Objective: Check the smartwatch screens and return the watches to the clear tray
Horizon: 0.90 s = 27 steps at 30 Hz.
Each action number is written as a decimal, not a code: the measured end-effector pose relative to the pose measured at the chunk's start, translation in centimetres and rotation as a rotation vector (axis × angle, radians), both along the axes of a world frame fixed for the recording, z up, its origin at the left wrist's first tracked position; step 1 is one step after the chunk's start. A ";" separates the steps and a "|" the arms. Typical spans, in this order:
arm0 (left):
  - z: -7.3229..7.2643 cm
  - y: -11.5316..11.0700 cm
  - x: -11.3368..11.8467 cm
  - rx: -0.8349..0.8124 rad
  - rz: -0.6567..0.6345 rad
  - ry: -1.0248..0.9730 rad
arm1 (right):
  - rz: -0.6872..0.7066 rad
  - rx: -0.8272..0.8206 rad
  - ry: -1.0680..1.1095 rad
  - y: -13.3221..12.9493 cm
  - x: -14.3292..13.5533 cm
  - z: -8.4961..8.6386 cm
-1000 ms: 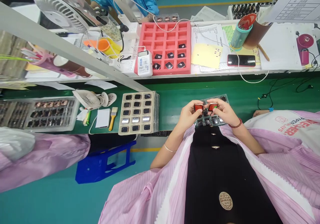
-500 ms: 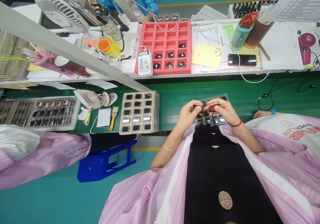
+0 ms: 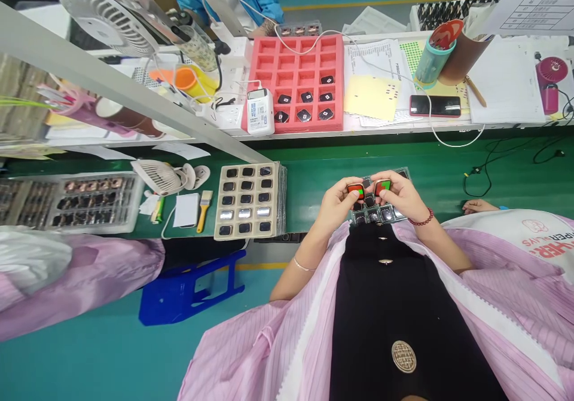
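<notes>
My left hand (image 3: 337, 201) is closed on a small square smartwatch (image 3: 355, 190), its thumb on the lit screen, which shows red and green. Another smartwatch (image 3: 382, 186), without a strap like the first, is held in my right hand (image 3: 403, 196); its screen is part red, part green. Both hands are close together, screens facing up. Beneath them lies a clear plastic tray (image 3: 406, 174) with several dark square watch bodies in its pockets, partly hidden by my fingers.
Left of me stands a stack of beige trays (image 3: 223, 225) holding watch bodies, beside a yellow-handled brush (image 3: 203, 214) and a small fan (image 3: 159, 177). On the shelf sit a red compartment tray (image 3: 287, 65) and a phone (image 3: 434, 106). A co-worker's hand (image 3: 479, 206) rests at right.
Both held screens have turned from red to a mix of red and green. My hands have barely moved. The co-worker's hand at right has shifted.
</notes>
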<state>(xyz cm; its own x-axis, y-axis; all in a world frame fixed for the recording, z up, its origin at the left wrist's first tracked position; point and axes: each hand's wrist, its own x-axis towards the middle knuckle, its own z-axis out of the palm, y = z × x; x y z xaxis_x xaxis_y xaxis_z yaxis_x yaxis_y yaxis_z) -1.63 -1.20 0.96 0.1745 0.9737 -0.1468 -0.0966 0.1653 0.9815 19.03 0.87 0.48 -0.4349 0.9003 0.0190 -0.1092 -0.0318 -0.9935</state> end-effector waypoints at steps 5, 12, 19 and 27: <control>-0.3 0.0 -0.1 0.017 -0.025 -0.017 | -0.001 -0.001 0.010 -0.1 0.2 -0.2; -0.7 0.1 0.3 0.028 -0.028 -0.019 | -0.006 -0.013 0.000 -0.2 0.4 -0.1; -0.4 -0.1 0.5 0.044 -0.039 -0.015 | -0.041 0.024 -0.025 -0.3 0.3 0.1; 0.4 -0.2 0.4 0.027 -0.037 0.019 | -0.008 0.026 0.030 -0.1 0.0 0.9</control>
